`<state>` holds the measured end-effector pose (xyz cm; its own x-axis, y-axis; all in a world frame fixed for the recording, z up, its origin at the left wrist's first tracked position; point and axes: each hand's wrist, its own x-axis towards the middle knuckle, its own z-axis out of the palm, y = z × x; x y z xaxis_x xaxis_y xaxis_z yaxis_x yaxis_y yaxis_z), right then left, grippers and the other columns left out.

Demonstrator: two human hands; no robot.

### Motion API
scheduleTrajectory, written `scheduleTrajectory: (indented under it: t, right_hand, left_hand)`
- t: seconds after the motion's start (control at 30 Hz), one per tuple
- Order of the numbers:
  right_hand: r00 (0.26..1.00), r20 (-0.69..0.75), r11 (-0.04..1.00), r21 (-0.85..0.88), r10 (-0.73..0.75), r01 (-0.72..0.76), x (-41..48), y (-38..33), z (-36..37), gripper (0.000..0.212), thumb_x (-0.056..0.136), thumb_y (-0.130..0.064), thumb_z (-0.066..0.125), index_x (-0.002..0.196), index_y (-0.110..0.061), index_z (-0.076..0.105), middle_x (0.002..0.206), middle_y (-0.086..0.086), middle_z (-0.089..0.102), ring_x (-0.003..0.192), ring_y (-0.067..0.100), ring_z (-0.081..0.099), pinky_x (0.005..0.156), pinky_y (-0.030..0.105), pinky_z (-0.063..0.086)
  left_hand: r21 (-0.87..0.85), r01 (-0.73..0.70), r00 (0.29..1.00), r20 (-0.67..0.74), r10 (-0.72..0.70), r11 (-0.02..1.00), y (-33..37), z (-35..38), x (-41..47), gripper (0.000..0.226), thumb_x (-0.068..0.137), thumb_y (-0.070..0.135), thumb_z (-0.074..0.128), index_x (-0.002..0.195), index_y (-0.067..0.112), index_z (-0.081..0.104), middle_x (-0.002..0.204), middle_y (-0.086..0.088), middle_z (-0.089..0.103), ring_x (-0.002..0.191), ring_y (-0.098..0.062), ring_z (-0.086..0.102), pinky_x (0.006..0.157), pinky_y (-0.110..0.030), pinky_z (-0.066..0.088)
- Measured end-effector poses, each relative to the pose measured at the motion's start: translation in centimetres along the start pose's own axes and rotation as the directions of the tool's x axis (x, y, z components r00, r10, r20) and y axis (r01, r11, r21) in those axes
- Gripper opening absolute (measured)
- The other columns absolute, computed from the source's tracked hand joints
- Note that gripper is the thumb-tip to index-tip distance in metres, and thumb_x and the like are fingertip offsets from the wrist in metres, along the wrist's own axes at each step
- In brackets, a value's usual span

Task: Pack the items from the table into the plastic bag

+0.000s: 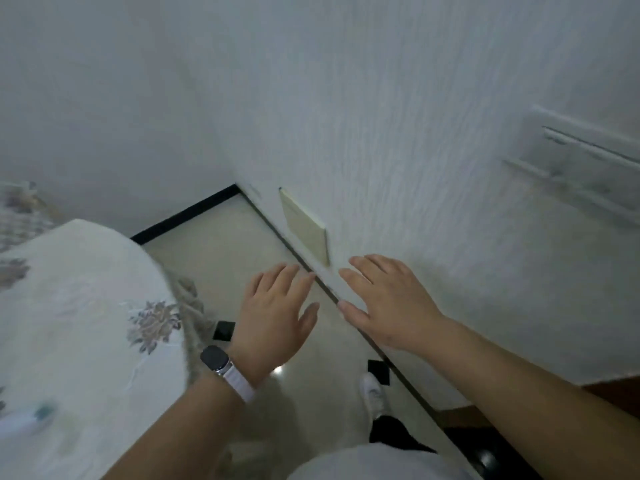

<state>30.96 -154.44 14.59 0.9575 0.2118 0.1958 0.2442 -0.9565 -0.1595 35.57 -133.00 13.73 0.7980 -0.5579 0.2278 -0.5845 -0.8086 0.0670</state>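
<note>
Table (76, 323) (floral cloth) left, white wall (415, 133) right, tiled floor (221, 258) between; left hand (273, 320) and right hand (391, 303) fingers wide, empty.

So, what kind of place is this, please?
Probably a room in a home: a table covered in flowered fabric, a glossy tiled floor, and a white textured wall with a blank plate.

The counter (86, 306) is cut off by the left and bottom edges, and its cloth is blurred. A small white and teal thing (24, 417) on it is smeared and cut by the left edge; it cannot be identified. The white fixture (581, 168) on the wall (415, 133) is blurred and cut by the right edge. A patterned fabric (17, 209) at the far left is seen only in part.
</note>
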Motion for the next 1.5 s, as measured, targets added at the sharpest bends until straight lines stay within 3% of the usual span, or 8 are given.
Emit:
scheduleTrajectory:
  t: [0.23,0.4,0.6,0.87,1.13,1.37,1.5]
  right_hand:
    - [0.965,0.008,0.959,0.116,-0.263,0.260,13.9,2.2,0.5,0.057,0.091,-0.054,0.039,0.130,-0.016,0.054,0.133,0.007,0.055,0.121,0.028,0.049,0.099,0.047,0.041]
    - [0.902,0.029,0.894,0.148,-0.432,0.423,20.8,1.1,1.3,0.056,0.090,-0.053,0.039,0.126,-0.016,0.058,0.131,0.008,0.057,0.118,0.029,0.053,0.097,0.044,0.043]
    - [0.848,-0.006,0.819,0.257,-0.530,0.513,27.7,-4.2,3.7,0.055,0.090,-0.051,0.038,0.129,-0.016,0.056,0.132,0.006,0.055,0.120,0.027,0.050,0.099,0.044,0.042]
    - [0.710,0.051,0.701,0.221,-0.703,0.678,35.1,-14.0,8.4,0.051,0.089,-0.051,0.041,0.123,-0.018,0.058,0.126,0.003,0.058,0.115,0.024,0.052,0.096,0.039,0.041]
    - [0.580,0.108,0.590,0.186,-0.807,0.786,42.0,-25.4,10.6,0.055,0.090,-0.053,0.038,0.127,-0.018,0.059,0.131,0.004,0.057,0.118,0.026,0.053,0.097,0.041,0.042]
    - [0.394,0.137,0.415,0.198,-0.909,0.888,43.3,-33.7,13.1,0.054,0.090,-0.054,0.040,0.124,-0.018,0.061,0.130,0.004,0.059,0.118,0.027,0.054,0.094,0.042,0.045]
    - [0.267,0.153,0.298,0.237,-0.951,0.925,43.5,-38.3,15.2,0.052,0.090,-0.054,0.042,0.123,-0.019,0.061,0.129,0.004,0.060,0.117,0.027,0.055,0.092,0.042,0.046]
  left_hand:
    - [0.148,0.303,0.953,-0.040,-0.300,0.941,-5.2,-3.1,5.8,0.051,0.092,0.047,0.043,0.130,0.018,0.060,0.134,-0.009,0.060,0.125,-0.033,0.053,0.101,-0.047,0.043]
    - [0.194,0.514,0.857,-0.072,-0.511,0.835,-8.0,-3.9,5.5,0.049,0.092,0.046,0.046,0.132,0.020,0.059,0.137,-0.008,0.059,0.128,-0.031,0.051,0.105,-0.048,0.041]
    - [0.251,0.698,0.712,-0.139,-0.688,0.671,-14.2,-5.1,1.5,0.048,0.090,0.043,0.048,0.127,0.018,0.063,0.132,-0.011,0.062,0.125,-0.034,0.055,0.100,-0.049,0.044]
    - [0.197,0.842,0.533,-0.169,-0.829,0.502,-23.0,-2.5,-3.0,0.050,0.089,0.044,0.046,0.127,0.017,0.063,0.131,-0.011,0.063,0.123,-0.034,0.055,0.099,-0.049,0.044]
    - [0.083,0.932,0.361,-0.243,-0.900,0.352,-32.1,-2.2,-8.0,0.050,0.090,0.044,0.045,0.127,0.015,0.064,0.130,-0.012,0.063,0.123,-0.035,0.055,0.100,-0.050,0.045]
    - [0.030,0.988,0.155,-0.251,-0.956,0.152,-33.7,-2.4,-12.9,0.050,0.087,0.041,0.044,0.124,0.016,0.066,0.127,-0.012,0.065,0.119,-0.035,0.058,0.097,-0.048,0.046]
    - [-0.031,1.000,-0.005,-0.242,-0.970,0.002,-34.3,-1.8,-15.7,0.049,0.086,0.041,0.045,0.122,0.016,0.066,0.124,-0.010,0.065,0.114,-0.032,0.060,0.092,-0.045,0.049]
